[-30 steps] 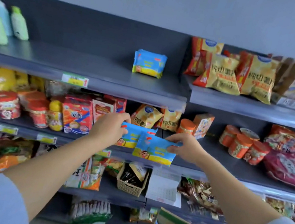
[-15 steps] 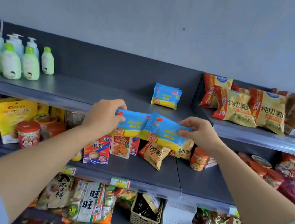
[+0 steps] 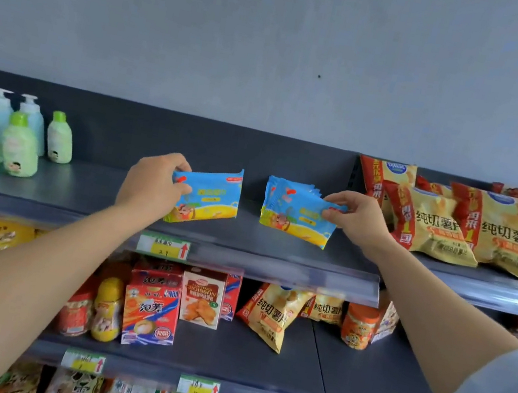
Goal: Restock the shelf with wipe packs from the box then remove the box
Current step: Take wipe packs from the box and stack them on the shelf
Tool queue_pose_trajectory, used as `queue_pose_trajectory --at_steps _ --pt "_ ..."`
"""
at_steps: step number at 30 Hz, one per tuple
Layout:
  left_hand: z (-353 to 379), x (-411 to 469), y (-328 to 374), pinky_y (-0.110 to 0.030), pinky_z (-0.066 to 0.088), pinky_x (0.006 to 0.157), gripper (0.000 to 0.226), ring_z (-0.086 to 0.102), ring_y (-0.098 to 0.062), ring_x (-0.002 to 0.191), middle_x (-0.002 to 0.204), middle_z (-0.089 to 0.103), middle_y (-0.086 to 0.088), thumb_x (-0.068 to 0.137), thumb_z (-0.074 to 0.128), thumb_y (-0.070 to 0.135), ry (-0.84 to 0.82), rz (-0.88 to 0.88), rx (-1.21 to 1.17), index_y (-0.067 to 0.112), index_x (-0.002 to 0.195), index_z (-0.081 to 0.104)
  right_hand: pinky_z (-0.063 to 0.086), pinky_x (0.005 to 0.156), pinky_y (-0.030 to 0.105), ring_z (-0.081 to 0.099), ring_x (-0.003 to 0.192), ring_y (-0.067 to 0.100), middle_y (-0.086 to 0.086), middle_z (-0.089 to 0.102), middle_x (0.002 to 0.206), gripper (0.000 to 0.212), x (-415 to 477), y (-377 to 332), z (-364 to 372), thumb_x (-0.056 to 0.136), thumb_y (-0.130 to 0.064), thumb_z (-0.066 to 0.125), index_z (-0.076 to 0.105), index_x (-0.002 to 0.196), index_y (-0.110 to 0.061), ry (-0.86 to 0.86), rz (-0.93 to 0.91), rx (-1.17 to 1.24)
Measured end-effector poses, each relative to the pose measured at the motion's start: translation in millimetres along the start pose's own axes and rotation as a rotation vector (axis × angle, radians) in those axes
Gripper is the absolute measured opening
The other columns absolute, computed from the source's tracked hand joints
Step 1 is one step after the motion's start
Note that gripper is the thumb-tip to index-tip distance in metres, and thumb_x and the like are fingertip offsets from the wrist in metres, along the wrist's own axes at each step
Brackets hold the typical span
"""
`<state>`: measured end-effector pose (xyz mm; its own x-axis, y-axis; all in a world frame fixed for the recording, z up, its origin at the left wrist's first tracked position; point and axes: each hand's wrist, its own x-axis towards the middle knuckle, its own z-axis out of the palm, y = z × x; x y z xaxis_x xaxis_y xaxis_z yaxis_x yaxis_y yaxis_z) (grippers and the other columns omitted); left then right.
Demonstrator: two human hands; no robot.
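Both hands are up at the top shelf (image 3: 241, 248), each with a blue-and-yellow wipe pack. My left hand (image 3: 151, 188) grips the left edge of one wipe pack (image 3: 212, 198), upright with its bottom edge at the shelf. My right hand (image 3: 357, 222) pinches the right end of a second wipe pack (image 3: 299, 217), tilted. Just behind it stand other wipe packs (image 3: 275, 187), mostly hidden. The box is out of view.
Green and white lotion bottles (image 3: 1, 137) stand at the shelf's left end. Yellow chip bags (image 3: 446, 222) lean on the adjoining shelf to the right. Below are cartons, jars and snack bags (image 3: 198, 300). A price tag (image 3: 163, 245) sits on the shelf lip.
Both hands rose from the middle shelf's height to the top shelf and moved apart. The two packs, overlapping before, are now separated side by side over the shelf.
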<state>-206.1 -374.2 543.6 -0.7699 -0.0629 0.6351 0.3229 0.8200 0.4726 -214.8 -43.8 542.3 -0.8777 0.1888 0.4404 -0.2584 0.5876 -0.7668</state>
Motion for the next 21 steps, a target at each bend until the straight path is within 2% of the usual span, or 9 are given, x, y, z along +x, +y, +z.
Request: queue_pose_trajectory --at_steps 4,10,16,21 --pt "26 33 -5 -0.033 0.049 0.063 0.011 0.06 -0.02 0.078 0.096 0.065 0.001 0.086 0.067 0.018 -0.001 -0.022 -0.005 0.024 0.093 0.061 0.046 0.07 0.023 0.056 0.09 0.015 0.001 0.062 0.105 0.023 46 18 11 0.082 -0.012 0.075 0.069 0.104 -0.014 -0.006 0.011 -0.058" --pt "64 66 -12 -0.033 0.051 0.063 0.012 0.06 -0.017 0.078 0.096 0.063 0.005 0.086 0.068 0.018 -0.033 -0.062 -0.012 0.025 0.092 0.06 0.054 0.086 0.036 0.06 0.097 0.02 0.004 0.06 0.111 0.021 99 44 36 0.08 -0.011 0.076 0.07 0.1 -0.017 -0.058 0.041 -0.129" --pt "95 84 -15 -0.025 0.04 0.055 0.011 0.057 -0.014 0.079 0.095 0.062 0.008 0.086 0.068 0.017 -0.11 -0.065 -0.026 0.024 0.092 0.061 0.053 0.09 0.039 0.061 0.102 0.021 0.005 0.062 0.119 0.023 127 70 55 0.081 -0.014 0.075 0.071 0.103 -0.019 -0.071 0.086 -0.208" --pt "112 99 -15 -0.021 0.039 0.052 0.013 0.055 -0.007 0.074 0.094 0.058 0.01 0.086 0.068 0.018 -0.184 -0.06 -0.038 0.026 0.093 0.06 0.05 0.075 0.028 0.058 0.092 0.018 0.005 0.056 0.116 0.035 140 76 64 0.084 -0.014 0.071 0.062 0.118 -0.018 -0.048 0.098 -0.27"
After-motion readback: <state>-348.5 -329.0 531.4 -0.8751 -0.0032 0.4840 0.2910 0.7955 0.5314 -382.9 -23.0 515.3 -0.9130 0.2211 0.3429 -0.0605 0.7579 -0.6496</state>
